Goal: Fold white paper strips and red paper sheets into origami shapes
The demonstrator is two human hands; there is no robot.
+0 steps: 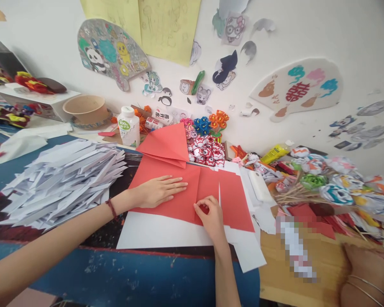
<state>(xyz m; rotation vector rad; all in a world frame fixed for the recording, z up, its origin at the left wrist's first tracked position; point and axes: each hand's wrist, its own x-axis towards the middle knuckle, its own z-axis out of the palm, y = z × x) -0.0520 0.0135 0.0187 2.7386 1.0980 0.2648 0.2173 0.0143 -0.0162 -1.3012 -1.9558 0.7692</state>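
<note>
My left hand (160, 192) lies flat on a large red paper sheet (179, 177), its fingers stretched out to the right. A dark band circles that wrist. My right hand (211, 215) is closed in a pinch, thumb and forefinger at the right edge of this sheet. Beside its knuckles rises a thin, pointed white sliver (219, 194); whether it is a blade or paper showing through a gap, I cannot tell. More red paper (237, 198) extends to the right. White sheets (160, 232) lie underneath. A folded red paper piece (166, 143) stands behind.
Left is a heap of folded white paper strips (67, 179). A white bottle (129, 126) and beige bowl (85, 108) stand behind it. Paper flowers (206, 151) sit at the back; more flowers (336, 183) lie right. Another person's hand (368, 273) rests at the lower right.
</note>
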